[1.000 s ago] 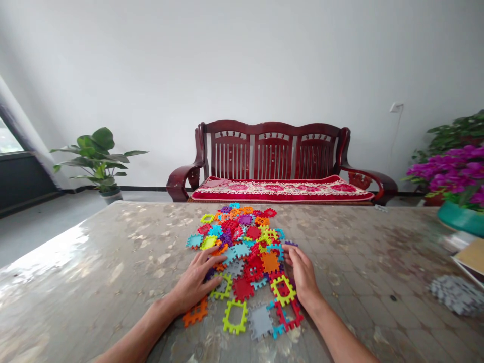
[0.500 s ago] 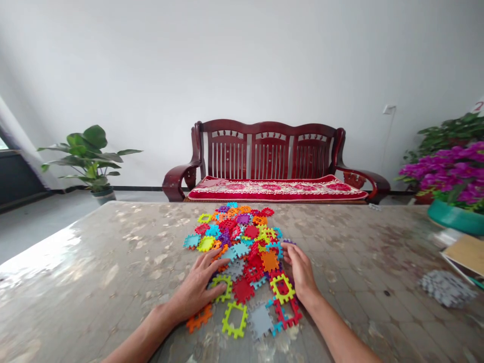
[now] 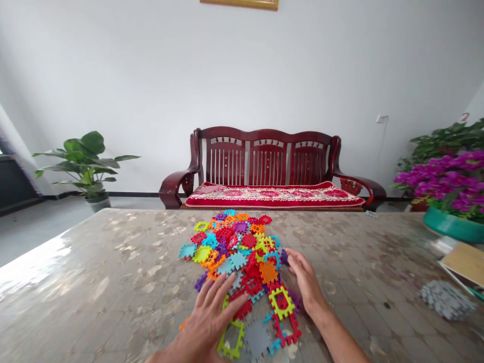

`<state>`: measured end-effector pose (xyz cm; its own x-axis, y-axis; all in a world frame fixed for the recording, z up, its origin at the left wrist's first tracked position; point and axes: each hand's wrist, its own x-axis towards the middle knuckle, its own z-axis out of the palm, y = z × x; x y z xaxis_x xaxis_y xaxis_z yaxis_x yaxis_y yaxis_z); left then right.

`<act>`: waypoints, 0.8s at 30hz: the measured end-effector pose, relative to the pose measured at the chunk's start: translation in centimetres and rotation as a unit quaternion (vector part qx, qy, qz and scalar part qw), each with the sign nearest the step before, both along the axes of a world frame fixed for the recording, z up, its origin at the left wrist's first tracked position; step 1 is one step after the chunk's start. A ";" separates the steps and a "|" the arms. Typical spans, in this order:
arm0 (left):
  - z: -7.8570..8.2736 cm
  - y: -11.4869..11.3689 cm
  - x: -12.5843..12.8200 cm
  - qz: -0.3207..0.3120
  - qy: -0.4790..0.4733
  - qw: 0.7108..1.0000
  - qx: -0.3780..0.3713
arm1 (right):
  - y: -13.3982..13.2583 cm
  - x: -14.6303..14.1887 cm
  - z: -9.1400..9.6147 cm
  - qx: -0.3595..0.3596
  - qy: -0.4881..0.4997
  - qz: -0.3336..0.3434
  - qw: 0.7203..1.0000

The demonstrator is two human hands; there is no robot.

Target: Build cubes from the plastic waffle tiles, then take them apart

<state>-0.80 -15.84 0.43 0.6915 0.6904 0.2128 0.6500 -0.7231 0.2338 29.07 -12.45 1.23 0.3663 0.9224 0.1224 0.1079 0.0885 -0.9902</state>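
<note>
A heap of flat, toothed plastic puzzle tiles in red, blue, green, orange and purple lies on the marbled table. My left hand lies flat on the near tiles with its fingers spread, covering a green frame tile and an orange one. My right hand rests on the right edge of the heap, fingers stretched toward a purple tile and beside a green-and-red frame tile. A grey tile lies between my wrists. Neither hand grips anything.
A stack of grey tiles lies at the table's right, near a book and a teal pot of purple flowers. Beyond the table stand a dark wooden bench with a red cushion and a potted plant.
My left hand has drawn back toward me and now lies lower on the near tiles. The camera has tilted up a little. My right hand has barely moved.
</note>
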 end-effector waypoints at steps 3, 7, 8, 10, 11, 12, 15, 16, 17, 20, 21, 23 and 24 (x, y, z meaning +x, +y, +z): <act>-0.1 -0.7 1.6 -0.016 0.029 0.999 -0.037 | -0.9 1.4 0.8 -0.017 -0.157 0.009 0.987; 0.3 -0.7 3.1 -0.009 0.033 0.997 -0.064 | -3.0 3.2 1.5 -0.093 -0.297 0.080 0.947; 0.5 -0.7 3.4 -0.004 0.028 0.997 -0.069 | -3.6 3.3 1.6 -0.108 -0.313 0.109 0.937; 0.7 -0.8 3.8 0.011 0.021 0.997 -0.077 | -4.6 2.9 1.7 -0.121 -0.344 0.165 0.916; 0.9 -0.8 4.1 0.017 0.021 0.996 -0.080 | -5.0 2.4 1.8 -0.122 -0.361 0.187 0.905; 1.0 -0.8 4.3 0.022 0.023 0.996 -0.082 | -5.3 1.8 1.9 -0.122 -0.377 0.204 0.895; 1.5 -0.8 5.2 0.021 0.030 0.996 -0.078 | -5.9 -0.1 2.2 -0.129 -0.408 0.231 0.874; 1.7 -0.7 5.5 0.020 0.028 0.997 -0.076 | -6.0 -0.6 2.2 -0.133 -0.411 0.232 0.872; 1.8 -0.6 5.8 0.021 0.025 0.997 -0.075 | -6.0 -1.0 2.3 -0.138 -0.412 0.231 0.871; 2.0 -0.2 6.6 0.024 0.012 0.997 -0.074 | -5.7 -1.4 2.0 -0.144 -0.405 0.207 0.879; 2.0 0.0 6.8 0.022 0.004 0.997 -0.074 | -5.5 -1.4 1.8 -0.138 -0.398 0.196 0.885; 1.8 0.3 7.0 0.012 -0.028 0.997 -0.072 | -5.1 -1.2 1.2 -0.116 -0.376 0.171 0.903; 1.7 0.4 7.0 0.010 -0.049 0.996 -0.075 | -4.8 -1.2 1.0 -0.103 -0.362 0.157 0.913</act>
<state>6.23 -15.47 2.12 0.6588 0.7324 0.1720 0.6325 -0.6630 0.4005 27.91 -17.29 2.19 -0.0278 0.9988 0.0407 0.7416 0.0479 -0.6692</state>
